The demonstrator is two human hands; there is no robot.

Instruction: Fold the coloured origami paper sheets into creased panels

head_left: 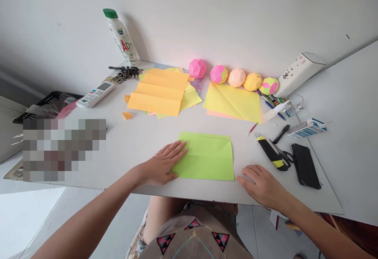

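Observation:
A green sheet of paper (206, 158) lies on the white table in front of me. A crease runs across its middle and a narrow folded strip shows along its far edge. My left hand (165, 162) rests flat at the sheet's left side, fingertips on the paper and fingers stretched out. Just off the lower right corner of the sheet, my right hand (258, 182) lies on the table with its fingers loosely bent and apart. Nothing shows in either hand.
Behind the green sheet lie orange creased paper (161, 89) and yellow paper (236, 99). Several faceted paper balls (236, 78) line the wall. At right are a utility knife (271, 151), scissors (285, 156) and a black phone (305, 166). A bottle (122, 40) and remote (96, 94) stand left.

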